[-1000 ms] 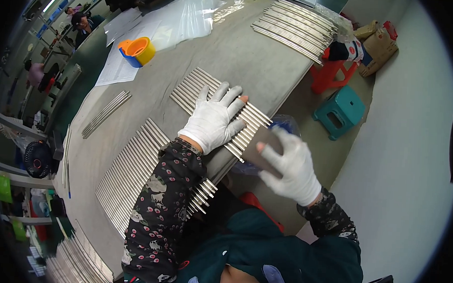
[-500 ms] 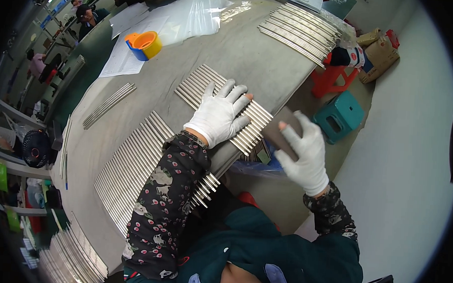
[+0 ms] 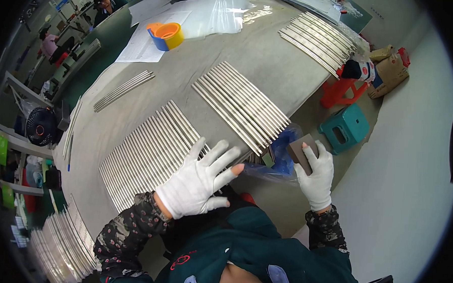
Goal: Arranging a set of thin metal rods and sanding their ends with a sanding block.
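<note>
Between the thumb and fingers of the right hand (image 3: 317, 183), out past the table's edge, sits a brown block (image 3: 300, 154), flat-faced, matt and straight-edged, grasped firmly enough to stand tilted. Both hands wear thin white cloth gloves (a bare fingertip pokes out of each). Left of that grip, the left hand (image 3: 195, 183) is splayed with nothing grasped, above the near end of a row of rods (image 3: 147, 161), slim, shiny and round; whether the palm touches them I cannot tell, and the glove hides some of them. Beyond the left fingertips, a second row (image 3: 240, 106) lies slantwise on the smooth grey table (image 3: 263, 49), its near ends at the edge. Just left of the block, below the tabletop, a crinkled blue plastic bag (image 3: 284, 153) is partly covered by that edge; beside it are rod-like pieces and a greenish scrap (image 3: 269, 160), too shadowed to make out, so I cannot say whether they lie inside.
</note>
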Demonstrator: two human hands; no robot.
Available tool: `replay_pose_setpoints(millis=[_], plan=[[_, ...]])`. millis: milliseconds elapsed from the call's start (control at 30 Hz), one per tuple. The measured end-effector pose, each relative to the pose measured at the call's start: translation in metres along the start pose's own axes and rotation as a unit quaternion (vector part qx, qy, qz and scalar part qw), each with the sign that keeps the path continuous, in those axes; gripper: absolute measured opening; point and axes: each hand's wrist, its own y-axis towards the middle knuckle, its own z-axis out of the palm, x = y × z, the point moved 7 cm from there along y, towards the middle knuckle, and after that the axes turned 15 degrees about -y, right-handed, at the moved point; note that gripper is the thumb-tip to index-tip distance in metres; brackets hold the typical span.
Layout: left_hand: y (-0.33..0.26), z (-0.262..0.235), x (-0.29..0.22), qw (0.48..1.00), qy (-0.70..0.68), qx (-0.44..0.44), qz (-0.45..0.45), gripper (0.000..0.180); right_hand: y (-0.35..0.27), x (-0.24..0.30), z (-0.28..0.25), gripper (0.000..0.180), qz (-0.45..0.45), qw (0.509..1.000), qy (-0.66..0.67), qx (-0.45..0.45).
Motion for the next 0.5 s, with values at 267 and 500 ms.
replay_pose_setpoints(millis=[267, 500], plan=[[-0.037, 0.022, -0.008, 0.997, -0.009, 0.026, -0.075, 0.075, -0.003, 0.026, 0.003, 0.052, -0.042, 0.998, 0.035, 0.022], [-0.010, 0.024, -0.003, 0.998, -0.026, -0.020, -0.046, 0.075, -0.011, 0.040, 0.000, 0.054, -0.068, 0.995, 0.062, 0.039]])
